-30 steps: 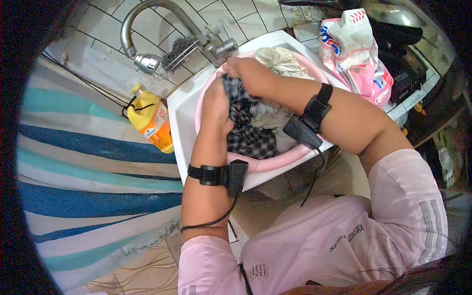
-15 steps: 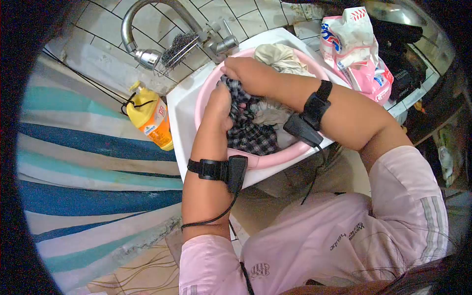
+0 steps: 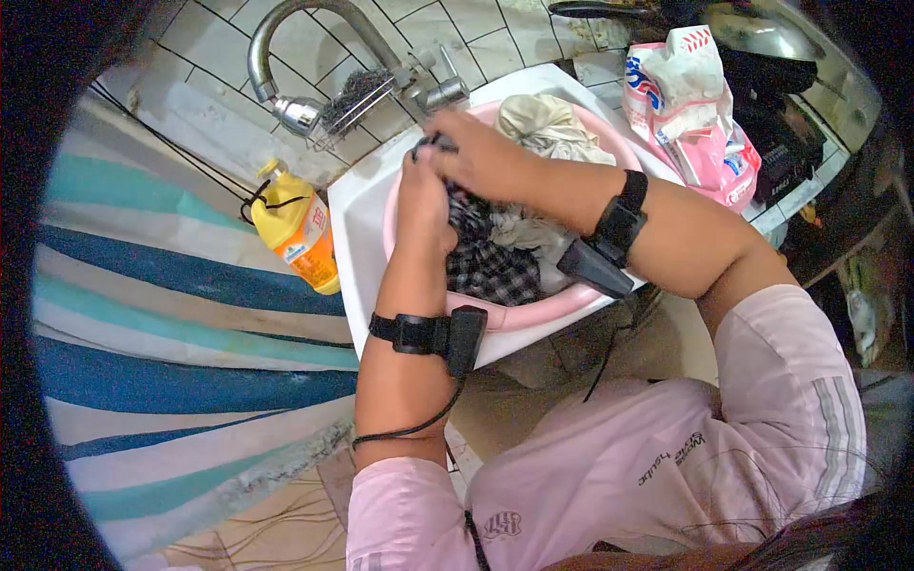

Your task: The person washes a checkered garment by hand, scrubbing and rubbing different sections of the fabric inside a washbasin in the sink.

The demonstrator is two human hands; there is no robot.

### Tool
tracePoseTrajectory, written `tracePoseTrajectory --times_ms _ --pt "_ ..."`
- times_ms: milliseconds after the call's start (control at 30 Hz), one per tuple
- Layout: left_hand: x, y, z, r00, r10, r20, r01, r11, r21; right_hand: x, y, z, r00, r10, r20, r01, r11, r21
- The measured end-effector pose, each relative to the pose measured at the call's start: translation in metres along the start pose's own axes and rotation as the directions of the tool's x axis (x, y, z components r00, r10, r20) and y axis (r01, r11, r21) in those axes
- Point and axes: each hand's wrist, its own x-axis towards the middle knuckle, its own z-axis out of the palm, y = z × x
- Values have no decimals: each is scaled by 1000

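Note:
A black-and-grey checked cloth [image 3: 495, 262] lies bunched in a pink basin [image 3: 533, 310], its upper end drawn up toward the basin's far left rim. My left hand [image 3: 426, 195] is closed on that upper end. Close against it, my right hand [image 3: 471, 152] grips the same cloth with curled fingers. Pale, cream-coloured cloth [image 3: 547, 128] fills the back of the basin, and a greyish piece [image 3: 533, 238] sits beside the checked one. How far the checked cloth reaches under my hands is hidden.
The basin stands in a white sink [image 3: 357, 247]. A metal faucet [image 3: 300, 109] and a wire rack with a scouring pad [image 3: 357, 95] are behind it. On the left is a yellow bottle [image 3: 295, 228]; a pink-and-white detergent bag [image 3: 690, 114] stands at right. A striped curtain [image 3: 190, 324] hangs left.
Both hands have shifted slightly up and left at the fingers, with the right hand's fingers now folded over the cloth beside the left. The view has tilted a little.

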Motion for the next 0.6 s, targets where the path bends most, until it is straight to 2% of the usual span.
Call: tracePoseTrajectory --times_ms 33,67,133,167,233,267,300,333,400,433,467,500,533,567,600 --pt "-4 5 4 996 66 -66 -56 988 142 5 7 -3 987 159 -9 -157 984 87" --pt "-4 3 5 996 64 -66 -55 989 139 7 14 -5 949 315 -5 -310 935 173" --pt "-1 -1 5 988 131 83 -138 987 85 5 18 -3 945 323 -47 -317 942 112" --pt "1 -2 5 988 130 83 -137 987 85 4 19 -1 947 317 -40 -312 945 99" --pt "2 -4 3 996 68 66 -58 988 -143 4 6 -5 950 310 -35 -306 948 89" --pt "3 -5 0 995 69 67 -59 989 -139 -1 -2 -6 984 168 -57 -168 986 8" --pt "4 -7 -3 996 -23 87 38 984 -176 -3 -16 -11 997 22 -67 -27 997 -77" --pt "1 -5 -4 987 -114 109 136 967 -215 -4 -27 -17 997 23 -68 -29 997 -77" --pt "-7 2 1 980 -157 125 188 938 -290 -5 -42 -24 985 -80 155 97 990 -107" --pt "-12 8 6 986 -131 108 157 945 -286 -3 -34 -18 991 15 129 -8 999 -53" --pt "-15 10 8 990 -105 92 127 951 -281 -1 -25 -15 991 16 133 -9 999 -51" --pt "-14 9 8 990 -105 91 127 950 -284 2 -14 -13 991 120 52 -121 992 19" --pt "-12 9 10 997 17 74 -1 976 -217 4 0 -11 973 230 -22 -227 969 97" --pt "-10 9 11 988 140 67 -129 981 -144 5 18 -6 964 265 7 -265 961 79" --pt "-8 8 11 987 141 71 -130 981 -142 3 22 -5 964 266 3 -265 961 79"
